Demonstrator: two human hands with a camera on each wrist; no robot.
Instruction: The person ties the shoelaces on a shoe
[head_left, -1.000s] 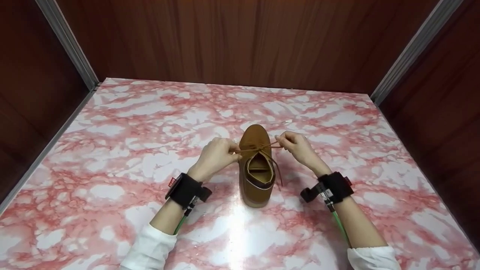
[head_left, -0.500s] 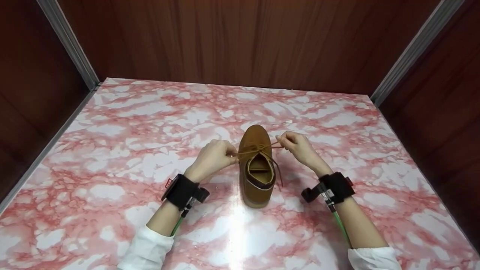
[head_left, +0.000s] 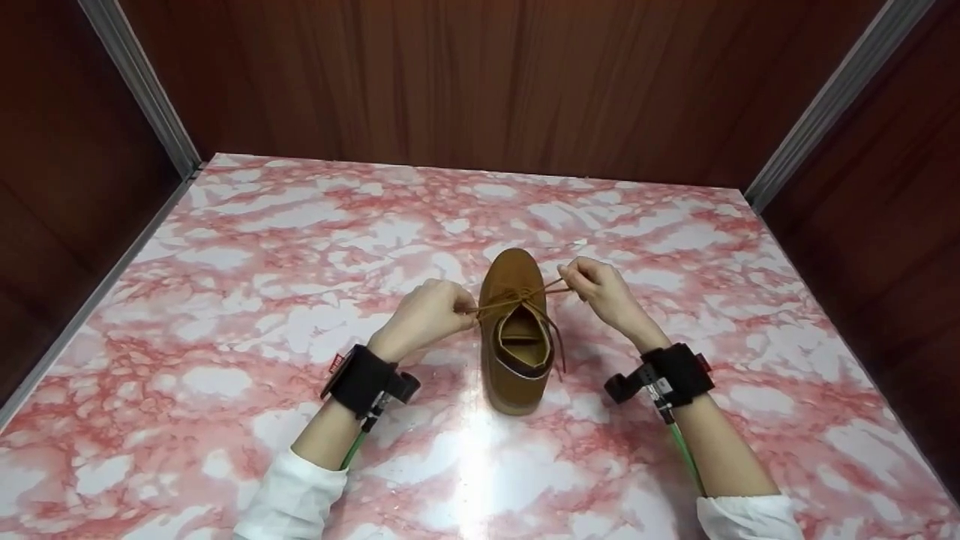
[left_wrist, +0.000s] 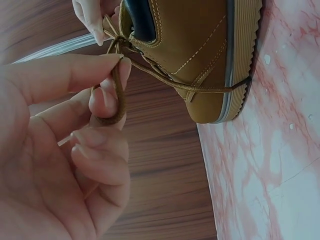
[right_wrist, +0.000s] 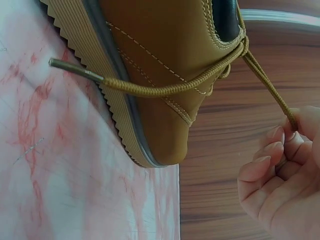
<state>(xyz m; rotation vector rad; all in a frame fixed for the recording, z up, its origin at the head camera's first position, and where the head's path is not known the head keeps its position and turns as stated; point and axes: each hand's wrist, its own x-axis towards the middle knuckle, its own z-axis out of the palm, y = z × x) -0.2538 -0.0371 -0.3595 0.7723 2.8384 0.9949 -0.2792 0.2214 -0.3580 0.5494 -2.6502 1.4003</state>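
Observation:
A tan lace-up shoe [head_left: 512,268] stands on its sole, toe pointing away from me. Its brown shoelace [right_wrist: 165,91] is knotted at the throat, with a loop pulled out to each side. On the left, my left hand [head_left: 427,316] pinches one loop between thumb and fingertips; the loop's bend shows below the thumb in the left wrist view. My right hand [head_left: 601,291] pinches the other loop, drawn fairly straight from the knot. One loose lace end with a metal tip [right_wrist: 75,69] hangs down the shoe's right side. Another lace length crosses its left side.
The shoe stands on a table [head_left: 315,247] with a red and white marbled top. Dark wood panels [head_left: 465,82] enclose the back and sides, joined by metal corner posts [head_left: 139,90]. Black wrist straps [head_left: 365,381] with cameras and green cables sit on both wrists.
My left hand has shifted slightly left along with its loop. My right hand has moved a little right and away from me, drawing its loop outward. The shoe stays nearly in place.

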